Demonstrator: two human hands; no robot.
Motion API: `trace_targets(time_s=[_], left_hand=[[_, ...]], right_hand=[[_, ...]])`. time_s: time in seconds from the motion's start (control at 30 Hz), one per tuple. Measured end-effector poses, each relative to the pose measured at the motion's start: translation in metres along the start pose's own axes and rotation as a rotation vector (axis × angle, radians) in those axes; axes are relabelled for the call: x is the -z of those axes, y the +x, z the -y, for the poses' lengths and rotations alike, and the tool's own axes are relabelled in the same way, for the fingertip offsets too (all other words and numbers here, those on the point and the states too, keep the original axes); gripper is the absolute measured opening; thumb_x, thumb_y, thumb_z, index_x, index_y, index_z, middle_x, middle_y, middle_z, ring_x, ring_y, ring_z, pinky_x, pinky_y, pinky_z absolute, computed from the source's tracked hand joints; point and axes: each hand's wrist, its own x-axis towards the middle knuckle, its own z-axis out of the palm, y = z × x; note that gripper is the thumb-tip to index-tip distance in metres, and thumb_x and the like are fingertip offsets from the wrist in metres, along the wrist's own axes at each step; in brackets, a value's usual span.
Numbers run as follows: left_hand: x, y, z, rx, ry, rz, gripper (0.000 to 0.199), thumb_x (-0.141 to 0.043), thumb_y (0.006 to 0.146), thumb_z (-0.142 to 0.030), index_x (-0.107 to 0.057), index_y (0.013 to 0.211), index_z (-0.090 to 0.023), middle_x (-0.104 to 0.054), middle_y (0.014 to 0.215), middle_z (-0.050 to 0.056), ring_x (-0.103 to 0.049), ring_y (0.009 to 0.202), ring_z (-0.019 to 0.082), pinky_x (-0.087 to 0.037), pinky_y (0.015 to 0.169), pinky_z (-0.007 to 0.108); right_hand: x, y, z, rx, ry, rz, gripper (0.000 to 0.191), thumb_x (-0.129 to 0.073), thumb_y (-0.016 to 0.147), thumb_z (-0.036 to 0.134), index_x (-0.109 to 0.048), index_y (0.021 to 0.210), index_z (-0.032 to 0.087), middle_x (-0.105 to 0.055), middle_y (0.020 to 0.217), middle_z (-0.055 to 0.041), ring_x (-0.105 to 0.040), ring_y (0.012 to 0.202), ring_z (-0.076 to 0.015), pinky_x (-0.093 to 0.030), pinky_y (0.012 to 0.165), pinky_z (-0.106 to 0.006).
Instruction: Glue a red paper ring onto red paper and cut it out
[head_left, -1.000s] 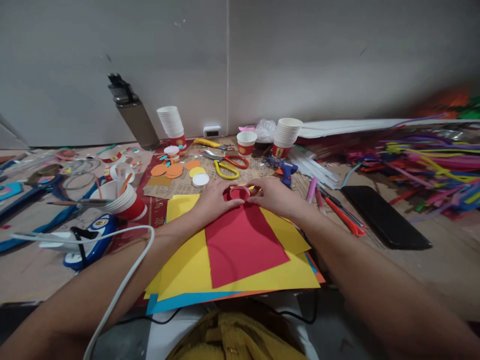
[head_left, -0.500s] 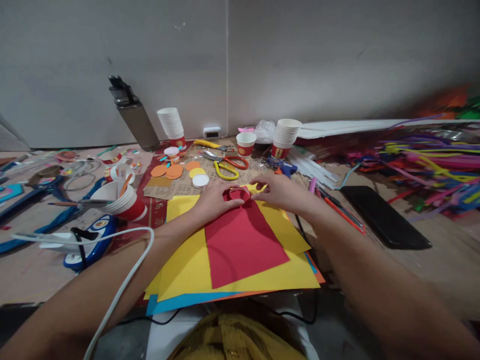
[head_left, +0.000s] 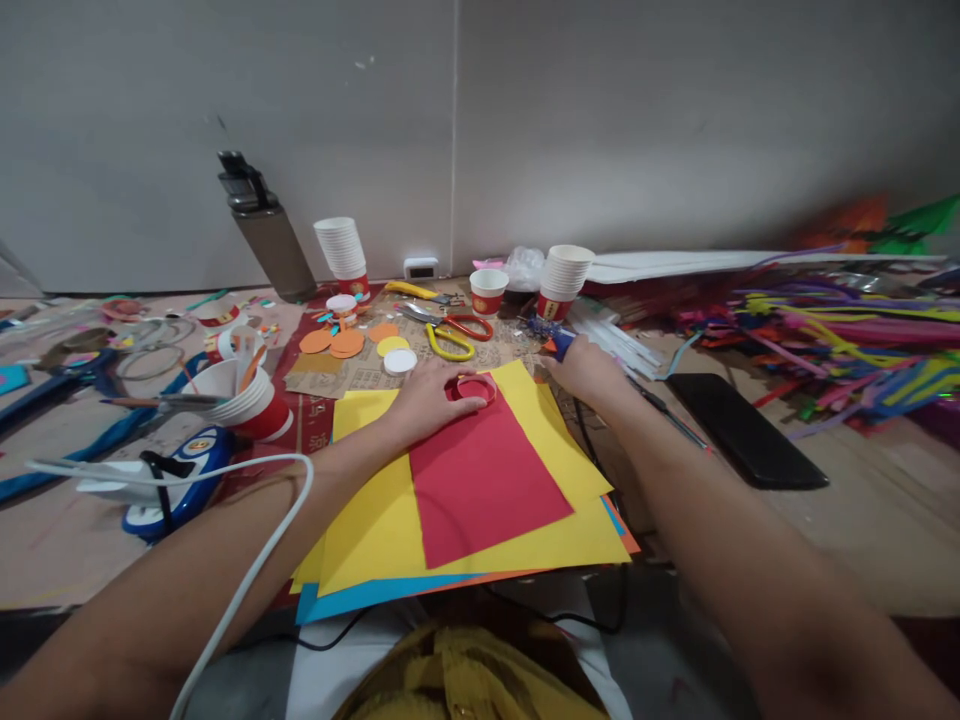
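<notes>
My left hand [head_left: 433,402] is closed around a red ring-shaped piece [head_left: 477,391] at the far end of a sheet of red paper [head_left: 487,485]; whether the piece is joined to the sheet I cannot tell. Beneath the red sheet lie yellow sheets [head_left: 360,540], with blue and orange edges showing under them. To the right of the stack, my right hand [head_left: 589,375] grips a blue hot glue gun [head_left: 561,345] with an orange tip; the palm and fingers hide most of its handle.
Behind my hands lie yellow-handled scissors [head_left: 450,343], red-handled pliers [head_left: 471,326] and paper circles [head_left: 346,345]. Stacked paper cups [head_left: 566,275] stand near the wall. On the right are a black phone [head_left: 746,430] and coloured pipe cleaners [head_left: 847,340]. A white cable [head_left: 300,480] crosses my left forearm.
My right hand has left the red piece and moved right, closing on the glue gun. My left hand stays at the red piece.
</notes>
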Motion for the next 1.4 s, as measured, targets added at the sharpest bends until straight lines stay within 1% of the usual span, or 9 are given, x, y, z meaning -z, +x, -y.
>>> trace_targets(time_s=[0.17, 0.27, 0.4, 0.5, 0.63, 0.73, 0.9, 1.17, 1.4], left_hand=[[0.000, 0.000, 0.000, 0.008, -0.009, -0.005, 0.049, -0.066, 0.080, -0.052, -0.067, 0.121, -0.025, -0.065, 0.110, 0.009, -0.056, 0.106, 0.028, -0.043, 0.094, 0.045], [0.000, 0.000, 0.001, -0.009, -0.013, -0.009, 0.048, -0.067, 0.080, -0.051, -0.067, 0.121, -0.025, -0.066, 0.112, 0.009, -0.057, 0.107, 0.027, -0.044, 0.094, 0.044], [-0.001, 0.000, 0.002, -0.018, -0.021, -0.018, 0.046, -0.068, 0.080, -0.051, -0.068, 0.119, -0.026, -0.067, 0.110, 0.008, -0.057, 0.106, 0.027, -0.044, 0.093, 0.043], [-0.001, 0.000, 0.001, -0.022, -0.013, -0.019, 0.046, -0.068, 0.080, -0.050, -0.068, 0.119, -0.026, -0.067, 0.110, 0.008, -0.057, 0.106, 0.027, -0.044, 0.093, 0.043], [0.000, 0.000, 0.000, -0.007, -0.010, -0.008, 0.048, -0.068, 0.079, -0.052, -0.068, 0.119, -0.025, -0.067, 0.110, 0.009, -0.057, 0.106, 0.027, -0.044, 0.093, 0.044], [0.001, -0.001, -0.001, -0.001, -0.008, -0.006, 0.048, -0.067, 0.080, -0.052, -0.068, 0.119, -0.025, -0.066, 0.111, 0.009, -0.057, 0.107, 0.028, -0.044, 0.094, 0.045], [0.000, -0.001, 0.000, -0.009, 0.001, -0.013, 0.048, -0.068, 0.080, -0.051, -0.068, 0.119, -0.024, -0.066, 0.113, 0.010, -0.057, 0.109, 0.027, -0.044, 0.096, 0.044], [0.002, 0.000, -0.002, 0.006, -0.010, 0.005, 0.049, -0.067, 0.080, -0.051, -0.068, 0.120, -0.024, -0.067, 0.112, 0.009, -0.058, 0.106, 0.027, -0.045, 0.093, 0.041], [0.001, -0.001, -0.002, -0.002, -0.004, -0.008, 0.048, -0.068, 0.080, -0.049, -0.068, 0.120, -0.024, -0.067, 0.110, 0.008, -0.057, 0.105, 0.026, -0.044, 0.093, 0.040]], right_hand=[[0.004, 0.015, -0.005, -0.097, 0.168, 0.009, 0.050, -0.059, 0.079, 0.038, -0.062, 0.117, 0.005, -0.067, 0.112, -0.0282, -0.065, 0.105, -0.0396, -0.049, 0.077, -0.042], [0.007, 0.025, -0.012, -0.151, 0.268, 0.030, 0.036, -0.058, 0.078, 0.038, -0.070, 0.099, 0.012, -0.072, 0.089, -0.0222, -0.069, 0.083, -0.0345, -0.049, 0.063, -0.038], [0.009, 0.026, -0.018, -0.185, 0.426, 0.032, 0.023, -0.059, 0.073, 0.030, -0.069, 0.087, 0.015, -0.064, 0.061, -0.0108, -0.062, 0.055, -0.0242, -0.046, 0.050, -0.033], [0.015, 0.020, -0.020, -0.144, 0.530, -0.031, 0.020, -0.061, 0.068, 0.024, -0.066, 0.085, 0.015, -0.063, 0.064, -0.0070, -0.059, 0.058, -0.0203, -0.047, 0.051, -0.030], [0.027, 0.013, -0.022, -0.077, 0.663, -0.143, 0.026, -0.057, 0.068, 0.021, -0.061, 0.093, 0.017, -0.063, 0.085, -0.0061, -0.059, 0.069, -0.0166, -0.051, 0.057, -0.027], [0.033, 0.007, -0.021, -0.015, 0.836, -0.198, 0.027, -0.057, 0.064, 0.019, -0.056, 0.091, 0.019, -0.059, 0.087, -0.0029, -0.057, 0.071, -0.0153, -0.054, 0.060, -0.027], [0.032, 0.000, -0.014, 0.075, 1.064, -0.132, 0.030, -0.058, 0.062, 0.017, -0.050, 0.090, 0.022, -0.058, 0.087, -0.0002, -0.056, 0.074, -0.0140, -0.053, 0.059, -0.024], [0.022, 0.007, -0.027, 0.011, 0.770, -0.062, 0.043, -0.058, 0.061, 0.011, -0.054, 0.102, 0.022, -0.066, 0.088, -0.0028, -0.063, 0.064, -0.0152, -0.049, 0.050, -0.024], [0.019, 0.013, -0.034, -0.016, 0.527, 0.014, 0.042, -0.059, 0.063, 0.009, -0.060, 0.103, 0.022, -0.070, 0.081, -0.0046, -0.065, 0.065, -0.0217, -0.049, 0.056, -0.031]])
